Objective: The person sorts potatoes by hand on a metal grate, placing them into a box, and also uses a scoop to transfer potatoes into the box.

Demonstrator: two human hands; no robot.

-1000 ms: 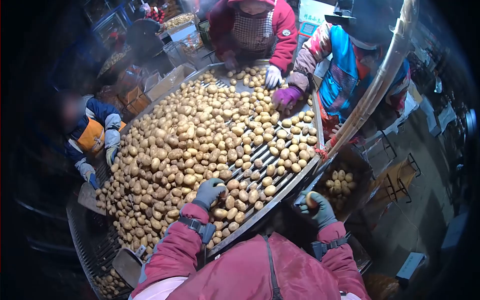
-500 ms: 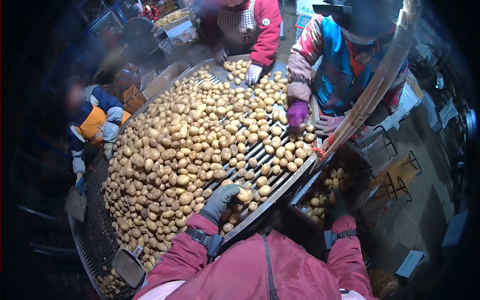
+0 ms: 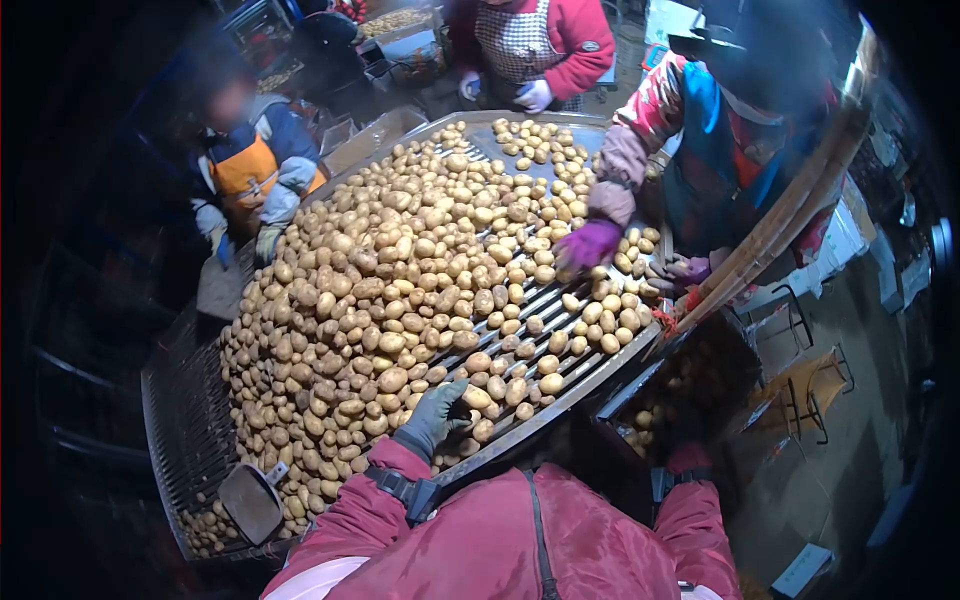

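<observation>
While potatoes point(image 3: 393, 378) crowd the left hand point(image 3: 430, 418), a rim point(image 3: 562, 401) borders them.

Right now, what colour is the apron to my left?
The apron is orange, seen best in the head view.

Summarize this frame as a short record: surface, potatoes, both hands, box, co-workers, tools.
surface: slatted table
potatoes: heaped on the table, sparser toward its right side
left hand: gray glove, at potatoes by the near edge; grip unclear
right hand: at the box, in shadow; grip unclear
box: beside the table, potatoes inside
co-workers: three around the table; one reaches over it in a purple glove
tools: scoop at near left
</observation>
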